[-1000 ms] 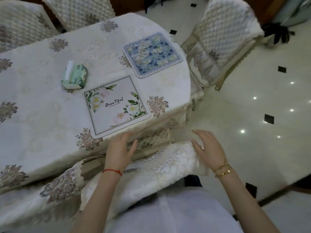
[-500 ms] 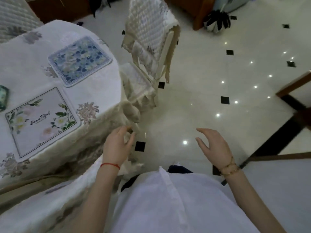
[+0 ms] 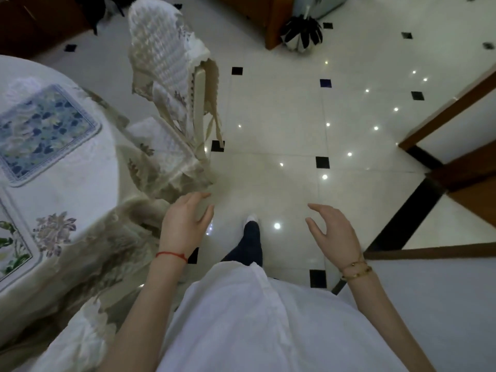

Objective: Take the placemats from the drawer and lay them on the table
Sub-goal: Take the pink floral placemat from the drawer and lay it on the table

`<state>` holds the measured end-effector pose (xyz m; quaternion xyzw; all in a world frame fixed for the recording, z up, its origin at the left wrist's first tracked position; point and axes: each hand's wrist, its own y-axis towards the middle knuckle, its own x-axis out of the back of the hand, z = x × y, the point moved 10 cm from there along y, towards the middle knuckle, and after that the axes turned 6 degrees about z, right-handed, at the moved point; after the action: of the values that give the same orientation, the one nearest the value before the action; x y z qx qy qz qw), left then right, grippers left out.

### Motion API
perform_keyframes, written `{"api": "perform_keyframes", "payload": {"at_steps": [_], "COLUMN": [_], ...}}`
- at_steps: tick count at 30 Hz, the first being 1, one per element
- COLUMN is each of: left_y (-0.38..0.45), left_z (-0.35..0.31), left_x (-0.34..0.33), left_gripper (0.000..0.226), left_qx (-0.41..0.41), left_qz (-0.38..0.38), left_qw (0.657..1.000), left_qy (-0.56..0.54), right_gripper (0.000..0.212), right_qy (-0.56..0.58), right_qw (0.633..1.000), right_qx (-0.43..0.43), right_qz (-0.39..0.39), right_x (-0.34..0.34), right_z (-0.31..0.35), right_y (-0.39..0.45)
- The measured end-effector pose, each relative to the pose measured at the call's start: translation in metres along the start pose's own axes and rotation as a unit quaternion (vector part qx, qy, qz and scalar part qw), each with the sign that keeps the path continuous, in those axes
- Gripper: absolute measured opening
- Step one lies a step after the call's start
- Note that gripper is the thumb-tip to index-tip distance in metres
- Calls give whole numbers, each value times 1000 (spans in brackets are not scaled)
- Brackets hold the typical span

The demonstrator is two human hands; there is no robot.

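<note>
Blue-patterned placemat point(image 3: 40, 132) is lying flat on the table point(image 3: 80, 189) at the left, with a white flowered placemat point(image 3: 10, 251) just beside it at the frame's edge. Both hands are hovering over the tiled floor point(image 3: 281, 116), left hand point(image 3: 185, 224) and right hand point(image 3: 332, 232) holding nothing, fingers loosely spread. A covered chair point(image 3: 171, 84) is standing beside the table.

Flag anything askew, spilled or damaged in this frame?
Nothing spilled or visibly damaged. The blue floral placemat lies flat on the table but turned at an angle to its edge. The chair beside the table has its quilted cover hanging loose off the backrest, frame exposed. Left hand and right hand hold nothing.
</note>
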<state>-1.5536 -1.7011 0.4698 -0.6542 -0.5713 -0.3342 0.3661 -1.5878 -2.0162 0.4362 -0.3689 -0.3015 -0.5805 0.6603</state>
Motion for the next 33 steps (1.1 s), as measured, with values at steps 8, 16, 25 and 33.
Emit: {"api": "perform_keyframes", "payload": {"at_steps": [8, 16, 25, 33], "left_y": [150, 322, 474, 638], "left_z": [-39, -85, -81, -51], "left_x": [-22, -1, 24, 44], "left_gripper": [30, 30, 27, 30], "left_qx": [-10, -19, 21, 84], "left_qz": [4, 0, -30, -68], "left_qw": [1000, 999, 998, 994], "left_qy": [-14, -25, -44, -35], "right_gripper": [36, 35, 35, 34], "right_qy": [8, 14, -12, -23], "right_qw": [1000, 1000, 999, 993], "right_qx": [-11, 1, 27, 93], "right_qz": [12, -16, 23, 65], "right_x": [38, 111, 132, 140], "right_z": [-38, -43, -42, -22], "right_y": [146, 328, 504, 714]}}
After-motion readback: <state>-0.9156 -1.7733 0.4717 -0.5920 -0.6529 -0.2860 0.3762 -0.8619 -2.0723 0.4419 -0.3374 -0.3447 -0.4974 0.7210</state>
